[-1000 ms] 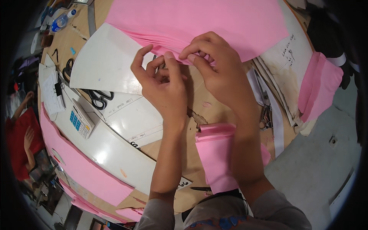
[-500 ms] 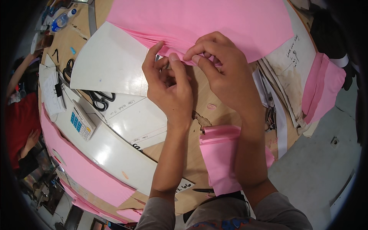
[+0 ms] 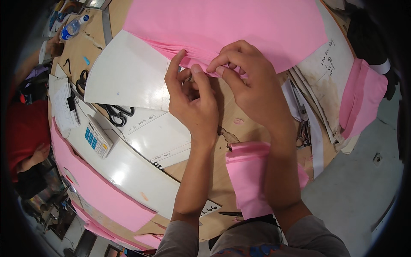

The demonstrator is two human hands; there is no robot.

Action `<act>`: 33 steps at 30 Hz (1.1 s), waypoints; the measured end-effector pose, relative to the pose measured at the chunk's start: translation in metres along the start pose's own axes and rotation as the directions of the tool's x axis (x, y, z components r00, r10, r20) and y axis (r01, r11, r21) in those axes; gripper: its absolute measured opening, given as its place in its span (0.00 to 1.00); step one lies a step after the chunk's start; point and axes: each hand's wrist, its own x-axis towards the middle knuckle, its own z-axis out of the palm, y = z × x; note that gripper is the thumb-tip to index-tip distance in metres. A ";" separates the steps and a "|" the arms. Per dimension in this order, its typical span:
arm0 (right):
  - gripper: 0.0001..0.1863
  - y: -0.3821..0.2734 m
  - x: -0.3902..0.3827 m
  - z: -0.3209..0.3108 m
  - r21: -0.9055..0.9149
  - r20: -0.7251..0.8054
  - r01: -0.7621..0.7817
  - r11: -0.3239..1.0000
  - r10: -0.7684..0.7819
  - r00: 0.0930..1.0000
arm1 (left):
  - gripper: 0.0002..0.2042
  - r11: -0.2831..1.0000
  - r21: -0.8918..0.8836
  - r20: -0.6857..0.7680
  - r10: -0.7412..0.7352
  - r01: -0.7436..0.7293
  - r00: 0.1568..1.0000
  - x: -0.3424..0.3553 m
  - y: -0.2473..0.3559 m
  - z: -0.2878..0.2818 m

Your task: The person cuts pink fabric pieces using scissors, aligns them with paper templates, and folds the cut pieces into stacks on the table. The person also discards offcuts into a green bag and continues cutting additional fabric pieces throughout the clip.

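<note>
A stack of pink fabric layers (image 3: 239, 25) spreads over the far part of the table, its near edge fanned into several thin folds. My right hand (image 3: 257, 83) pinches that near edge between thumb and bent fingers. Just to its left, my left hand (image 3: 195, 103) has thumb and index finger apart, the index tip against the fanned layers and the other fingers curled. Whatever those curled fingers touch is partly hidden. Beneath the fabric lies a white curved pattern board (image 3: 124, 70). A smaller folded pink piece (image 3: 248, 171) rests by my right forearm.
Black-handled scissors (image 3: 115, 113), a calculator (image 3: 97, 136) and a clipboard with papers (image 3: 64, 107) lie at left. More scissors (image 3: 303, 113) sit right of my right forearm. A bottle (image 3: 72, 28) stands far left. Pink fabric (image 3: 364, 98) hangs at the right edge. A person in red (image 3: 30, 132) is at left.
The whole view has shifted slightly, so things appear a little further right and lower. Both my hands stay at the fabric edge with nearly the same grip. The person at left has moved an arm.
</note>
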 end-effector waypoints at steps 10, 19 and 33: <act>0.08 0.001 0.000 0.001 0.000 0.001 0.004 1.000 -0.004 1.000 | 0.20 1.000 0.017 -0.032 0.012 -0.012 0.999 0.000 -0.002 0.000; 0.07 0.000 -0.001 0.003 0.042 -0.021 0.003 0.999 -0.002 1.000 | 0.19 1.000 0.018 -0.034 0.018 -0.017 0.999 0.000 -0.004 -0.001; 0.18 -0.016 0.001 0.014 -0.027 -0.109 0.098 0.995 -0.100 0.989 | 0.31 0.950 -0.310 -0.023 -0.044 0.035 0.999 0.005 -0.005 -0.003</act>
